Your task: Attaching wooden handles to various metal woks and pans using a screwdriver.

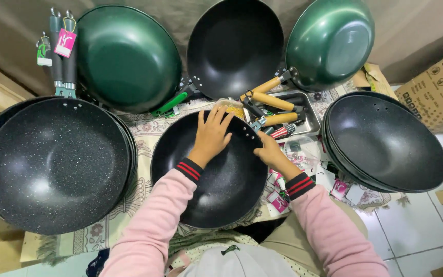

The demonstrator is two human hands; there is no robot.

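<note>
A: Okay, biggest first?
B: Speckled black wok stack (52, 164) filled the left of frame, another black stack (385, 143) the right.
A: Hands?
B: Centre: black wok (216, 179) on the patterned cloth (134, 205). Left hand (212, 134) lay flat inside it, fingers apart, gripping nothing. Right hand (268, 153) pinched its right rim.

Scene evenly and brightly lit from above, soft glare seen on the green pans (129, 56), shadows kept faint — edges bowed by wide-angle distortion, focus held sharp throughout.
</note>
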